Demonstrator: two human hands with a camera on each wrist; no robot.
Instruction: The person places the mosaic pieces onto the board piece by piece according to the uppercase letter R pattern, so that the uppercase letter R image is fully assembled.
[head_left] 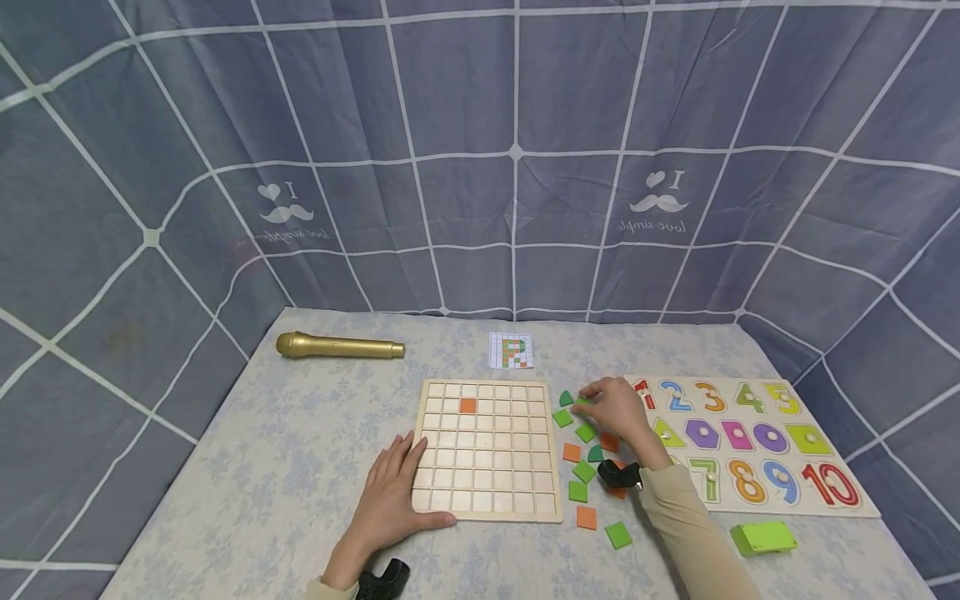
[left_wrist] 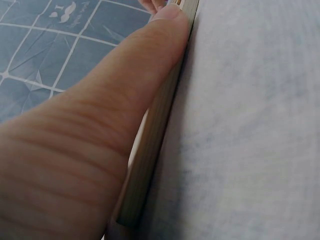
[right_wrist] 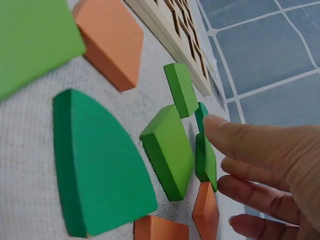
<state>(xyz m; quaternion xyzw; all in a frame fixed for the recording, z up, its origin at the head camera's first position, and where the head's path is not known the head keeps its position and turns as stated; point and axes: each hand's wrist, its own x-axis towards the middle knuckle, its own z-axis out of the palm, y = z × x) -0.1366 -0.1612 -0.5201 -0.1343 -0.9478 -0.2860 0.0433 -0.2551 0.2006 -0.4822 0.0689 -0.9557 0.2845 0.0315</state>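
My left hand [head_left: 390,492] rests at the near left corner of a wooden grid board [head_left: 487,454], straight fingers along the left edge and thumb along the front edge. An orange square tile [head_left: 468,406] sits in one cell of the board's second row. To the board's right, my right hand [head_left: 618,408] reaches down among loose tiles. Its thumb and fingertips are right at a green square tile [right_wrist: 206,160], partly hidden by the hand in the head view. Close by lie another green tile [right_wrist: 170,152], a dark green quarter-round tile [right_wrist: 102,167] and an orange tile [right_wrist: 110,42].
A small pattern card [head_left: 512,351] lies behind the board. At the back left is a gold microphone [head_left: 341,346]. A number puzzle board [head_left: 720,492] lies under the right forearm's side, with a bright green block [head_left: 763,538] in front of it.
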